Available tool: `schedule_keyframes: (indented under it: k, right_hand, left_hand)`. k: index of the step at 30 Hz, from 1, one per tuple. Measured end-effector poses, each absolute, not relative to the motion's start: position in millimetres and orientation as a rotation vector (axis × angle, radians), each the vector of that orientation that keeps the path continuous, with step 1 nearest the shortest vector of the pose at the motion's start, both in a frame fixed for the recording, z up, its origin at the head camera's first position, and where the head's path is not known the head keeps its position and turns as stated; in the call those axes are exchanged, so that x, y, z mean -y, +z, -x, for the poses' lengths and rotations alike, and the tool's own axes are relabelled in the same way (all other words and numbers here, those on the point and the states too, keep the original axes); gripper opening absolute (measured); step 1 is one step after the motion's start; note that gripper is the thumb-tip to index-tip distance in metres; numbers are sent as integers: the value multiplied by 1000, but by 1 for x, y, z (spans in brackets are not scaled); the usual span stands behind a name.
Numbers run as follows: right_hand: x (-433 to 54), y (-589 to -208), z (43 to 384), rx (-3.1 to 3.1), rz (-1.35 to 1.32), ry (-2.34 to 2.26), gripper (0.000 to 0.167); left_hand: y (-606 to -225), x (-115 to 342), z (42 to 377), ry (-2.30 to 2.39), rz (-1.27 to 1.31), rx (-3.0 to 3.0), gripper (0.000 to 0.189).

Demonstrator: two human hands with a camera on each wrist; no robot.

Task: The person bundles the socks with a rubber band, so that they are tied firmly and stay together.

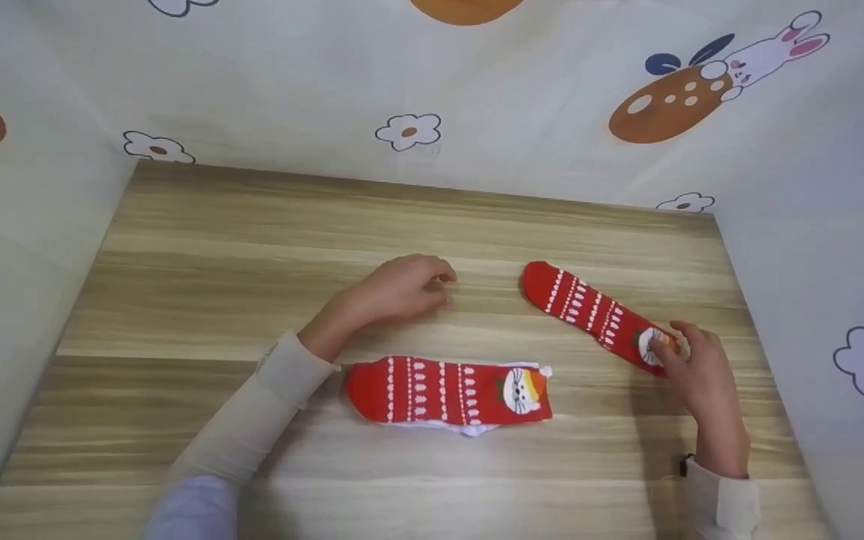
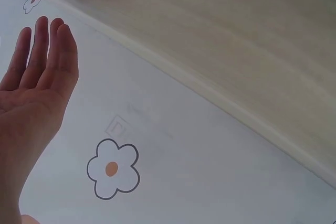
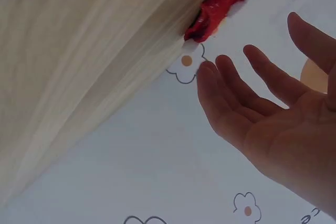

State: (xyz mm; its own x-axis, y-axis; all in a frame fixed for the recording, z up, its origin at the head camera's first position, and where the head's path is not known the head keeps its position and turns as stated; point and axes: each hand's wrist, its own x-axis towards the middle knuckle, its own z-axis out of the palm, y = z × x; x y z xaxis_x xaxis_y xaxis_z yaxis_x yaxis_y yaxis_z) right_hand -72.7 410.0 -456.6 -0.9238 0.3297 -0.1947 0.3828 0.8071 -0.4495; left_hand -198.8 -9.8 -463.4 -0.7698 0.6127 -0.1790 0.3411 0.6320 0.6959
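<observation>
Two red socks with white patterns and a cat face lie flat on the wooden table. One sock (image 1: 447,394) stretches sideways near the front, with white fabric showing along its edges. Behind and right of it, the other sock (image 1: 582,311) lies at a slant, its toe toward the back left. My right hand (image 1: 702,375) hovers at this sock's cuff; in the right wrist view its relaxed fingers (image 3: 257,98) are apart from the red cuff (image 3: 202,27). My left hand (image 1: 402,289) is above the table behind the front sock, holding nothing, fingers loosely bent.
The wooden tabletop (image 1: 267,225) meets pale fabric walls (image 1: 289,90) at the back and both sides. The fabric is printed with flowers, orange shapes and a rabbit (image 1: 762,64).
</observation>
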Motion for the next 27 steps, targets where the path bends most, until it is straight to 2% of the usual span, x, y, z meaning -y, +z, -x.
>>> schedule_keyframes:
  k: [7,15,27]
  right_hand:
    - [-414,-469,79,-2859,-517,-647,66]
    - [-418,-472,83,-2754,-655,-634,76]
    - [-401,-476,83,-2799,-533,-710,70]
  left_hand:
    - [-462,11,201,905,-798,-2453,41]
    - [-461,12,200,903,-774,-2438,40]
    - [-466,3,199,846,-840,-2447,41]
